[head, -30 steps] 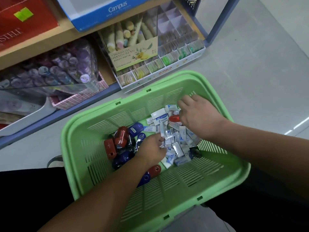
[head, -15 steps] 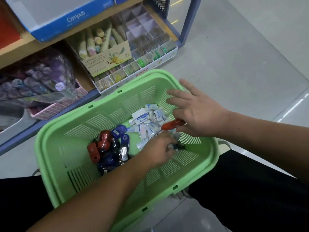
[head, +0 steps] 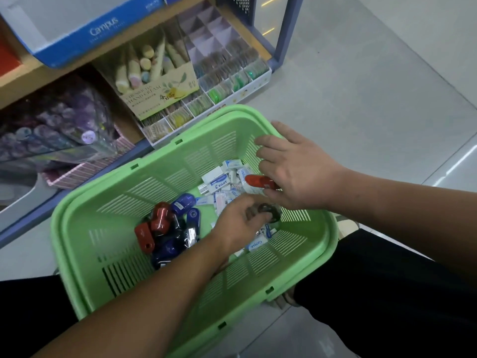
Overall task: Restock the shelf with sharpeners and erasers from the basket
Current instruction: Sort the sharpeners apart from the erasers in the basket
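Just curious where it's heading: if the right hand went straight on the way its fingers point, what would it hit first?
Probably the green basket's far slotted wall. The right hand, holding a red sharpener, points across the erasers; depth is unclear, so it might pass above the rim.

Legible print: "Campus" on blue box [head: 103,29], upper shelf; "HAND CREAM" on tube display carton [head: 160,94] below; "PILOT" on white eraser [head: 219,186] in basket [head: 85,215]; second eraser [head: 258,244] apparently "Campus", blurred.
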`<state>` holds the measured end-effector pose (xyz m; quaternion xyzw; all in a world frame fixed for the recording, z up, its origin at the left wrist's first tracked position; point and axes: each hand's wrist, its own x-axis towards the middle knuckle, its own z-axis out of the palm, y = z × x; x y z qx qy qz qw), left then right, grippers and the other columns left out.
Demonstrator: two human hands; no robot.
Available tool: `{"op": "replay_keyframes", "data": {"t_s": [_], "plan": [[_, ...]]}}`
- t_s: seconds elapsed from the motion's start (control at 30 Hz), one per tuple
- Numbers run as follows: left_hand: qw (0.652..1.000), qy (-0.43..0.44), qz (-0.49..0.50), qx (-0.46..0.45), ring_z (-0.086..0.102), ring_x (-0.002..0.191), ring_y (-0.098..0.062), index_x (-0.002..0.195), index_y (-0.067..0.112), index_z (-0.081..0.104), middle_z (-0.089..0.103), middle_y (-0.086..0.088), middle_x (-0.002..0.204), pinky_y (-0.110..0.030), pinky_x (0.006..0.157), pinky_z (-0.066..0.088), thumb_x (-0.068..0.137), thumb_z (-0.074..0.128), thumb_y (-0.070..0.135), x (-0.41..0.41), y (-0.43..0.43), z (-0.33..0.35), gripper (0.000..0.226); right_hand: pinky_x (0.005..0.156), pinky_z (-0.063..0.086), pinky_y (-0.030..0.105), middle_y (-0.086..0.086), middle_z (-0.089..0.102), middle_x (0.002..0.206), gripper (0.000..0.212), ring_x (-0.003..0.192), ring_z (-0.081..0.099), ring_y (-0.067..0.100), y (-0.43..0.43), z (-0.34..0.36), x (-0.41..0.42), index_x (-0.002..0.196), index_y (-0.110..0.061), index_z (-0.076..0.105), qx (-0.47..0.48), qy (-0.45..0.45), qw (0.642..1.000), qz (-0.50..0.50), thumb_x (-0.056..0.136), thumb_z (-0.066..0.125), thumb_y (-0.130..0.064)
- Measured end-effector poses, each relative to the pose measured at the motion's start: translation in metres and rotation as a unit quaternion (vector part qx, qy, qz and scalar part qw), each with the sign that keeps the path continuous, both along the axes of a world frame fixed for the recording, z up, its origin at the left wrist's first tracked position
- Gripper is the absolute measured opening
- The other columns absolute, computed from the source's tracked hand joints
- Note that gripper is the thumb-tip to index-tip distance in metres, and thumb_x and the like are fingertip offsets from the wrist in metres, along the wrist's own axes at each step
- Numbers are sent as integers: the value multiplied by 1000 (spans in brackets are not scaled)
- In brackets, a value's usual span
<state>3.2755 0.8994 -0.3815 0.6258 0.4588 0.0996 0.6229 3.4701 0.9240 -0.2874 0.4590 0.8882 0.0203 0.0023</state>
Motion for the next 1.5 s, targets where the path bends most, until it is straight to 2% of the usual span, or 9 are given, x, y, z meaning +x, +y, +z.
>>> {"op": "replay_keyframes", "data": {"t_s": [0.2, 0.27, 0.33, 0.53, 0.8, 0.9, 1.03, 1.3, 1.5], "plan": [[991, 133, 11, 1, 69, 95, -14, 114, 21, 66, 72, 9, 99, -30, 90, 55, 98, 67, 22, -59, 30, 18, 16, 123, 21, 57, 11, 62, 71, 27, 81, 64, 36, -2, 11, -34, 80, -7, 68, -36, -95, 995, 1, 87, 56, -30], [979, 199, -20, 42, 66, 96, -18, 118, 21, 65, 70, 5, 100, -30, 88, 52, 99, 64, 27, -74, 40, 25, 20, 98, 52, 47, 2, 63, 82, 28, 81, 64, 28, -7, 11, -58, 93, -16, 62, -187, -106, 974, -76, 93, 59, -44], [955, 274, -75, 88, 65, 97, -22, 117, 26, 64, 70, 2, 106, -32, 86, 52, 98, 64, 33, -91, 50, 30, 20, 73, 52, 35, -6, 54, 84, 31, 81, 60, 19, -12, 3, -85, 98, -22, 52, -336, -95, 926, -145, 95, 59, -52], [884, 416, -165, 133, 65, 99, -24, 107, 31, 65, 71, 0, 113, -36, 87, 53, 92, 68, 36, -139, 76, 38, 15, 88, 54, 37, 0, 62, 88, 39, 92, 65, 25, -20, -46, -183, 102, -16, 66, -521, 66, 810, -261, 83, 76, -47], [761, 525, -315, 215, 59, 119, -27, 130, 24, 61, 57, -5, 128, -41, 95, 52, 91, 63, 25, -120, 68, 40, 38, 86, 51, 32, 9, 69, 111, 47, 101, 64, 27, -37, -49, -227, 116, -13, 72, -579, 98, 798, -136, 88, 70, -50], [825, 449, -267, 217, 61, 116, -31, 118, 18, 67, 58, -10, 122, -41, 92, 52, 92, 60, 14, -91, 57, 32, 28, 74, 48, 32, 3, 64, 86, 26, 86, 61, 26, -26, -46, -179, 92, -14, 68, -532, 46, 832, -151, 91, 67, -40], [943, 328, -58, 6, 65, 102, -26, 116, 12, 71, 70, -9, 116, -32, 88, 53, 92, 61, 9, -55, 27, 19, 26, 78, 49, 34, -5, 52, 83, 21, 85, 57, 21, -12, -43, -98, 99, -20, 56, -452, -121, 869, -159, 94, 66, -38], [919, 215, 248, -219, 62, 84, -27, 118, 9, 52, 63, -12, 99, -31, 66, 50, 86, 55, -8, -41, -35, -28, 36, 79, 54, 34, 3, 66, 108, 17, 92, 60, 23, -27, -52, -67, 104, -18, 60, -377, -22, 904, -202, 99, 49, -31], [903, 156, 318, -243, 64, 72, -16, 115, 9, 59, 72, -11, 97, -21, 48, 46, 84, 71, 0, -37, -40, -36, 34, 88, 55, 40, 8, 67, 116, 27, 105, 63, 29, -20, -53, -66, 120, -19, 64, -375, 14, 894, -246, 96, 53, -24]]}}
